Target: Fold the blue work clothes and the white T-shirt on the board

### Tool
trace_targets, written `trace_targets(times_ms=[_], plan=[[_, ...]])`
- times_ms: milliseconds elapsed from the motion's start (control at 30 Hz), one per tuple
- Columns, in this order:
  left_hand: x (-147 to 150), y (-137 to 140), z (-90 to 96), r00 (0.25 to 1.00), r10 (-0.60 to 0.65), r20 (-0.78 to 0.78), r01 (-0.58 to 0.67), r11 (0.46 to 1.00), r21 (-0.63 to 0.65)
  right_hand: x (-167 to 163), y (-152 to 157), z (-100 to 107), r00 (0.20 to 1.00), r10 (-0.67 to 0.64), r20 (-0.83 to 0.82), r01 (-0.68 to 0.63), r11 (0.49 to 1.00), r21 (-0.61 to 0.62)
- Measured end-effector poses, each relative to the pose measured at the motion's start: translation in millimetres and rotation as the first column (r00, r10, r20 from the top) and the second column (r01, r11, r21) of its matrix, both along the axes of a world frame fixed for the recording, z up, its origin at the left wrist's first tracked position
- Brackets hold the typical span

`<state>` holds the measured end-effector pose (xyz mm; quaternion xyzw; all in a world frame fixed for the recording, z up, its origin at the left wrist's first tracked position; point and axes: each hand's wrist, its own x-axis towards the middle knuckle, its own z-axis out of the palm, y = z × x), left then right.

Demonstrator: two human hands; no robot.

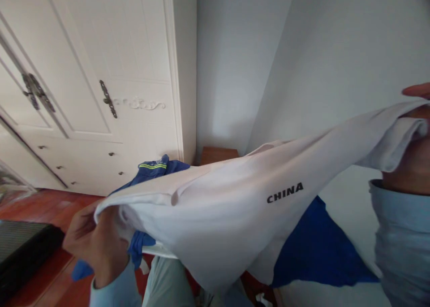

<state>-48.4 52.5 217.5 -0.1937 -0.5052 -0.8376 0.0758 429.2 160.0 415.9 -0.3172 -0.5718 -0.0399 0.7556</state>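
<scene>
A white T-shirt with "CHINA" printed in dark letters hangs stretched between my two hands. My left hand is closed on one sleeve, with the sleeve's opening around the fingers. At the right edge of the view my right hand grips the other sleeve, held higher than the left; part of this hand is out of the frame. Cloth sags in the middle above my legs.
Behind the shirt lie a blue garment with a yellow-green stripe and another blue cloth on a white surface. A white wardrobe stands ahead left. A dark flat case lies on the reddish wooden floor.
</scene>
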Motion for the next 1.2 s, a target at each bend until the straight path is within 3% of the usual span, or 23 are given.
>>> trace_targets(times_ms=[100,167,233,267,300,333,400,467,533,633,733,800,933,1033,1133,1200], plan=[[-21,32,26.0,0.987,0.060,-0.152,-0.056,0.998,0.030,-4,17,-19,0.993,-0.118,-0.026,0.118,0.993,0.001],[-34,61,34.6,0.972,0.104,-0.212,-0.116,0.992,-0.043,-2,37,-40,0.997,-0.076,-0.033,0.072,0.992,-0.103],[-44,96,36.2,0.956,0.122,-0.268,-0.179,0.964,-0.198,3,66,-70,0.998,-0.050,-0.031,0.041,0.970,-0.241],[-47,114,34.2,0.942,0.123,-0.311,-0.223,0.924,-0.310,5,82,-88,0.999,-0.050,-0.006,0.046,0.943,-0.329],[-48,132,30.4,0.929,0.073,-0.364,-0.252,0.844,-0.474,6,98,-108,0.998,-0.063,0.029,0.070,0.901,-0.429],[-48,149,24.7,0.907,-0.030,-0.419,-0.277,0.708,-0.649,6,113,-129,0.995,-0.070,0.077,0.101,0.832,-0.545],[-45,176,8.4,0.885,-0.199,-0.422,-0.239,0.583,-0.776,0,136,-174,0.973,0.018,0.229,0.173,0.600,-0.781],[-41,192,-12.4,0.832,-0.380,-0.403,-0.215,0.450,-0.867,-10,147,-216,0.960,0.090,0.264,0.190,0.482,-0.855],[-38,198,-34.9,0.759,-0.521,-0.389,-0.211,0.369,-0.905,-22,149,-252,0.948,0.147,0.282,0.195,0.429,-0.882],[-39,197,-66.1,0.600,-0.707,-0.375,-0.218,0.306,-0.927,-34,149,-289,0.920,0.234,0.315,0.196,0.422,-0.885],[-48,192,-89.4,0.451,-0.829,-0.332,-0.250,0.240,-0.938,-38,153,-308,0.893,0.285,0.347,0.199,0.441,-0.875],[-59,186,-98.9,0.419,-0.852,-0.315,-0.294,0.201,-0.934,-34,158,-313,0.890,0.286,0.355,0.205,0.445,-0.872],[-86,172,-105.3,0.477,-0.819,-0.318,-0.377,0.136,-0.916,-15,163,-314,0.914,0.242,0.325,0.210,0.402,-0.891],[-107,166,-103.9,0.566,-0.762,-0.314,-0.391,0.087,-0.916,-1,157,-315,0.943,0.220,0.250,0.177,0.305,-0.936],[-126,166,-98.5,0.638,-0.727,-0.254,-0.342,0.028,-0.939,7,146,-314,0.961,0.247,0.121,0.071,0.204,-0.977],[-137,169,-92.0,0.668,-0.708,-0.229,-0.303,0.022,-0.953,10,142,-308,0.966,0.256,0.016,-0.033,0.187,-0.982]])
